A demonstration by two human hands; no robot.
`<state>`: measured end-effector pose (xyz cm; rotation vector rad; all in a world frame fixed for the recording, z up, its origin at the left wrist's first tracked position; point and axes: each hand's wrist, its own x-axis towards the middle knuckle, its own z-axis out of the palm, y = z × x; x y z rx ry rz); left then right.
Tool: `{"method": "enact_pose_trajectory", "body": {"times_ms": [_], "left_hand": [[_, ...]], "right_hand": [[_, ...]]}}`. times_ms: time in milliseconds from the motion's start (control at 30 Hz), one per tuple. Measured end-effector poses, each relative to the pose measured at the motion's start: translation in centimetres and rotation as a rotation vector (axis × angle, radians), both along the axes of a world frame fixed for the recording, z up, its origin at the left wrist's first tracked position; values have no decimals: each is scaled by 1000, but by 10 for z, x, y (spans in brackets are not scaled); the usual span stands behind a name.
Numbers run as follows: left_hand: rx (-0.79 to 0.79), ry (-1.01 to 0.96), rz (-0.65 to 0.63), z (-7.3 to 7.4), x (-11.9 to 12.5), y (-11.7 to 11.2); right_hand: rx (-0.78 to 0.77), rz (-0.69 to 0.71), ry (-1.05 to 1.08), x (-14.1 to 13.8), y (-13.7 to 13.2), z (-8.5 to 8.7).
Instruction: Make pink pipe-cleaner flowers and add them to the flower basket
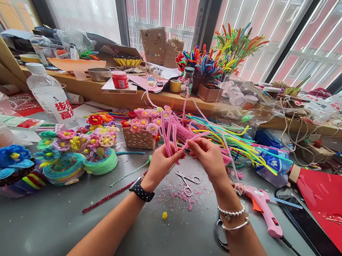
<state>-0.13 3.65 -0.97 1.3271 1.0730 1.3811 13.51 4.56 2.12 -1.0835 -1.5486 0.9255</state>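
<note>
Several pink pipe cleaners (170, 134) stand up out of my left hand (162, 163), its fingers closed around their lower part. My right hand (207, 156) pinches a pink stem of the same bunch, close beside the left fingertips. On the grey table just below lie small scissors (187, 183), opened, among pink fluff trimmings. Behind my hands a thick bundle of pink pipe cleaners (186, 135) rests on the table. A box of pink pipe-cleaner flowers (143, 127) stands to the left of it.
Finished flower pots (100, 160) and a tilted water bottle (52, 95) stand at left. A pink glue gun (263, 211), its cord, a black phone (310, 234) and red sheet (329, 202) lie at right. Loose coloured pipe cleaners (247, 145) spread behind. A yellow bit (165, 216) lies in front.
</note>
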Motion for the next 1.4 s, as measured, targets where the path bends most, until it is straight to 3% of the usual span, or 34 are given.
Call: {"method": "enact_pose_trajectory", "body": {"times_ms": [133, 233, 367, 467, 667, 1000, 1267, 1400], "left_hand": [[194, 291, 199, -4, 0, -3], [237, 342, 263, -3, 1, -4], [114, 136, 97, 2, 3, -4], [34, 22, -12, 8, 4, -6], [-43, -46, -67, 16, 6, -10], [-203, -319, -227, 14, 4, -7], [-238, -355, -255, 18, 2, -8], [-261, -352, -229, 17, 0, -8]], "right_hand": [[23, -76, -84, -4, -1, -2], [31, -84, -95, -4, 0, -2], [24, -44, -150, 5, 2, 0], [-65, 20, -41, 10, 2, 4], [-174, 79, 197, 11, 1, 5], [-317, 190, 529, 4, 0, 2], [-262, 65, 623, -6, -3, 6], [-37, -210, 722, 20, 1, 14]]}}
